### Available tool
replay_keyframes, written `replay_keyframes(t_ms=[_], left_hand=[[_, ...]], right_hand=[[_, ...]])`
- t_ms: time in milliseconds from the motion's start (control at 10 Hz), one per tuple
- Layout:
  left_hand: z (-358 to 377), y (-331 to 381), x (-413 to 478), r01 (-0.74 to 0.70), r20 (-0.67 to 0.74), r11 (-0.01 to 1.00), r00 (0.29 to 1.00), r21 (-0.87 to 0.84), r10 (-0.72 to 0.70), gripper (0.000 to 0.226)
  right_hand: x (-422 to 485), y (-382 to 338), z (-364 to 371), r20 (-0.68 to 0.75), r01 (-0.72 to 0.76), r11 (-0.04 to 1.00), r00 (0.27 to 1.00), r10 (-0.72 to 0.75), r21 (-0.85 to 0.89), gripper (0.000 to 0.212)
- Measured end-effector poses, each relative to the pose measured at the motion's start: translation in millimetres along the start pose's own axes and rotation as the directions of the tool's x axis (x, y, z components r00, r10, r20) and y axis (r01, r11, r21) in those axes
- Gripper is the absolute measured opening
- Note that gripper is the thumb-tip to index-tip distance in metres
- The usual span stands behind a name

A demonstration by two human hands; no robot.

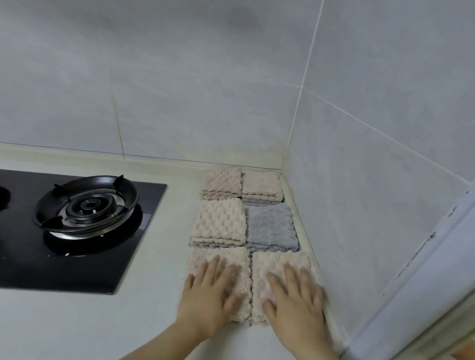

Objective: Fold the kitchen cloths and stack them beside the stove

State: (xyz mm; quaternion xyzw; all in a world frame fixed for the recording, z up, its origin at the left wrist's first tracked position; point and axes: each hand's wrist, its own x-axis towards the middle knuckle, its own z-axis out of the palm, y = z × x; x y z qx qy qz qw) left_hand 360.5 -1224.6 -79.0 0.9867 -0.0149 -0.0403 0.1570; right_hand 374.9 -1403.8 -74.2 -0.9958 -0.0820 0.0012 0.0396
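At the left, the black stove (pixel 66 232) is set into the pale counter (pixel 52 321), and a bare strip of counter is left between its right edge and the cloths. Right of that strip, 6 piles of folded cloths are packed edge to edge in 2 columns of 3, pushed into the corner. The long axis of this block is directed away from the person, parallel to the side wall (pixel 370 189).

The left hand (pixel 212 287) is laid flat on the near left pile (pixel 233 261), fingers straight and slightly spread, nothing gripped. The right hand (pixel 293 296) is laid the same way on the near right pile (pixel 275 261), which is touching the wall's foot. Each pile is thus directly beneath its own hand, and the seam between the 2 piles is lined up with the gap between the hands. Beyond the fingertips, a beige pile (pixel 219 220) and a grey pile (pixel 271 227) are seen.

The folding is judged essentially done; only pressing or squaring of the 2 near piles appears to be left.
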Motion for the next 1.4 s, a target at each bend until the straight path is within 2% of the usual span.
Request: replay_keyframes(t_ms=[100,200,500,600,800,900,1100,1200,1300,1400], left_hand=[[11.9,4.2,10.9,0.035,0.058,0.997,0.998,0.067,-0.039,0.062],[17.2,0.8,22.4,0.068,0.060,0.990,0.995,0.126,-0.076,0.060],[10.3,-10.4,72.9,0.071,0.036,0.988,0.996,0.139,-0.077,0.060],[7.4,-14.9,89.6,0.066,0.036,0.988,0.997,0.143,-0.072,0.060],[5.5,-20.8,108.6,0.051,0.050,0.990,0.997,0.134,-0.058,0.060],[6.0,-21.1,109.6,0.049,0.056,0.991,0.997,0.126,-0.057,0.060],[-9.8,-16.2,105.4,0.042,0.082,0.996,0.995,0.073,-0.048,0.060],[-26.3,-8.8,101.4,0.042,0.040,0.999,0.998,0.012,-0.043,0.058],[-47.5,-2.7,100.7,0.045,-0.048,0.999,0.998,-0.008,-0.045,0.057],[-64.4,6.8,103.8,0.017,-0.123,1.000,0.992,-0.023,-0.020,0.055]], right_hand=[[10.4,-4.8,9.8,0.087,0.008,1.000,0.996,-0.008,-0.004,0.085],[18.7,-10.5,17.9,0.208,-0.040,0.998,0.978,0.030,0.045,0.115],[70.5,-18.0,23.4,0.186,-0.053,0.996,0.982,0.039,0.070,0.091],[85.7,-17.9,23.4,0.194,-0.053,0.997,0.980,0.040,0.063,0.073],[103.3,-18.6,24.8,0.182,-0.058,0.995,0.982,0.043,0.076,0.056],[103.9,-20.4,24.3,0.180,-0.058,0.996,0.983,0.045,0.072,0.060],[95.7,-23.4,9.6,0.181,-0.090,0.988,0.981,0.066,0.124,0.055],[88.2,-25.4,-9.3,0.175,-0.131,0.972,0.980,0.097,0.196,0.053],[81.3,-30.7,-36.4,0.114,-0.173,0.911,0.984,0.140,0.373,0.050],[75.1,-28.4,-57.2,-0.017,-0.152,0.737,0.976,0.216,0.658,0.035]])
